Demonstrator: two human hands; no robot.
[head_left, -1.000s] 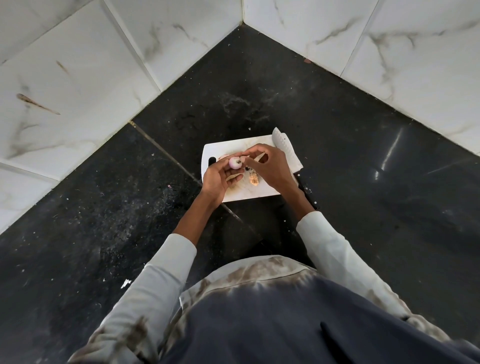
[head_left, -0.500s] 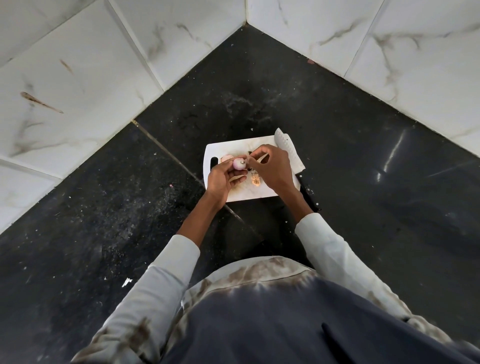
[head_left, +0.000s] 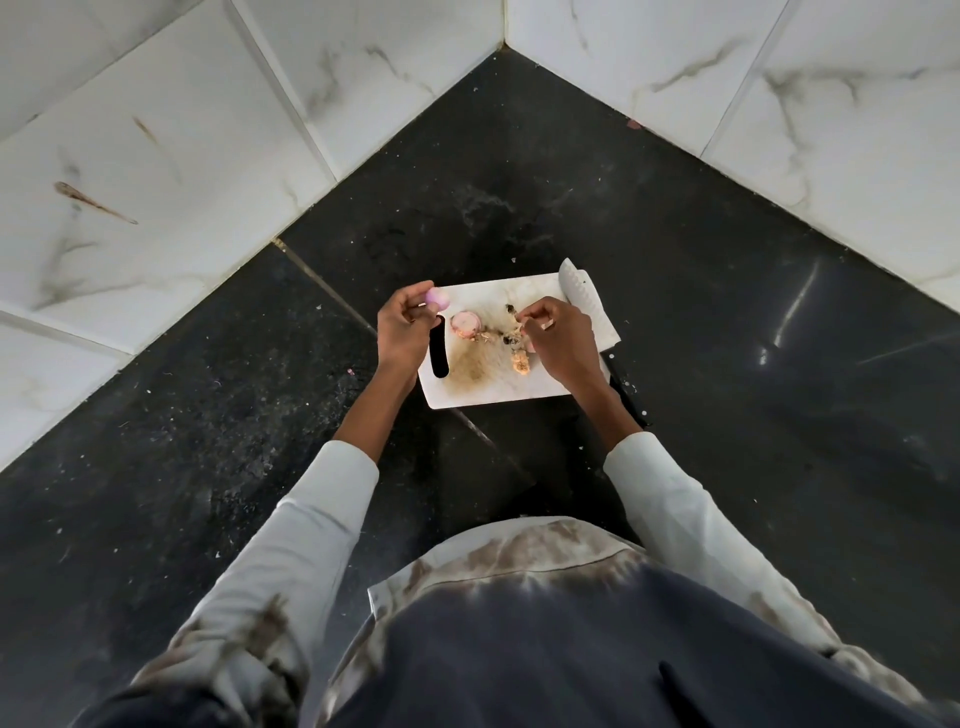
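Observation:
A white cutting board (head_left: 498, 387) lies on the black counter in the corner. My left hand (head_left: 402, 332) pinches a small peeled pink onion (head_left: 436, 296) just past the board's far left corner. A second pink onion piece (head_left: 464, 324) rests cut face up on the board beside the handle slot. My right hand (head_left: 558, 338) hovers over the board's right half, fingertips pinching a thin scrap of onion skin (head_left: 546, 323). Brown peel scraps (head_left: 519, 361) lie on the board between my hands. A knife (head_left: 579, 291) lies along the board's right edge, its dark handle under my right wrist.
White marble-tiled walls (head_left: 208, 171) meet in a corner behind the board. The black counter (head_left: 727, 338) spreads to both sides, dusty with crumbs on the left. A seam in the counter runs diagonally under the board.
My hands were together on the onion above the board. They have parted: the left hand carried the onion to the board's far left corner, the right stayed over the board with a skin scrap.

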